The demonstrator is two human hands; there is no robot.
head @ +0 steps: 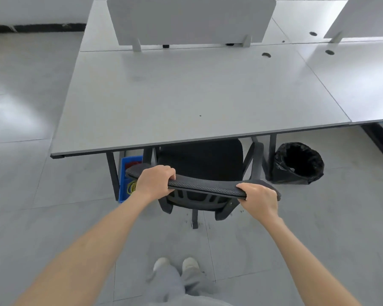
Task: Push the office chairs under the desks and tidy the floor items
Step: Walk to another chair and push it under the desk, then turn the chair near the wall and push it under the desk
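hands on the chair back

shoes (175, 265) stand on the grey floor (31, 217). left hand (156, 181) and right hand (258, 198) each clamp the top edge of the black office chair (200, 161), whose seat sits partly under the white surface (186, 96). blue bin (128, 164) lies left under it, black waste basket (297, 163) right.

A: so where's everything sitting?
B: chair (199, 164) has its seat partly under the desk (186, 96), backrest sticking out. crate (127, 177) on the floor just left of it, bin (297, 164) off to the right, divider panel (190, 21) along the desk's far edge.
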